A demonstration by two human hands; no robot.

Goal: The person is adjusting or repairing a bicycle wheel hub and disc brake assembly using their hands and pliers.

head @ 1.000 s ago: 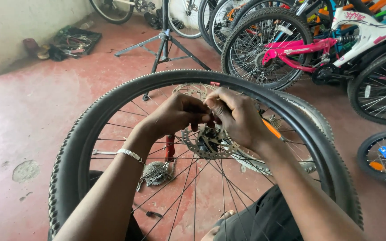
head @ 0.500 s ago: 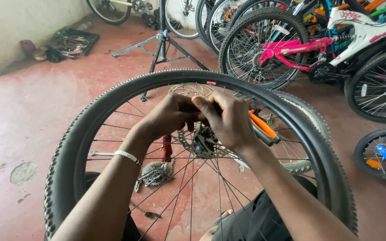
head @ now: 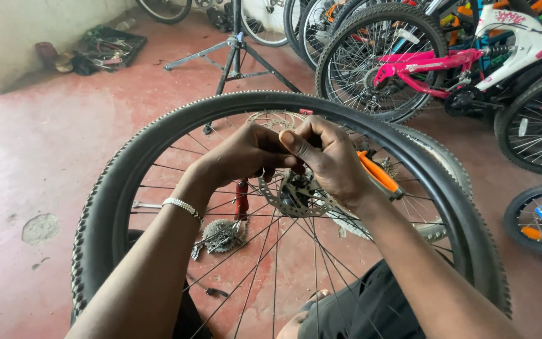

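A spoked bicycle wheel with a knobbly black tyre stands upright in front of me. Both hands meet over its hub, just above the silver brake disc. My right hand is closed around an orange-handled tool, whose handles stick out to the right under the palm. My left hand has its fingers curled and pinched at the hub, touching the right thumb. The tool's working end and the hub's centre are hidden by the fingers.
Seen through the spokes, a loose sprocket cluster and a red-handled tool lie on the red floor. A second tyred wheel lies behind. Further back are a repair stand, a tool tray and parked bicycles, one pink.
Both hands stay together at the hub and have shifted slightly. The orange handles show more clearly below my right hand than a second ago.
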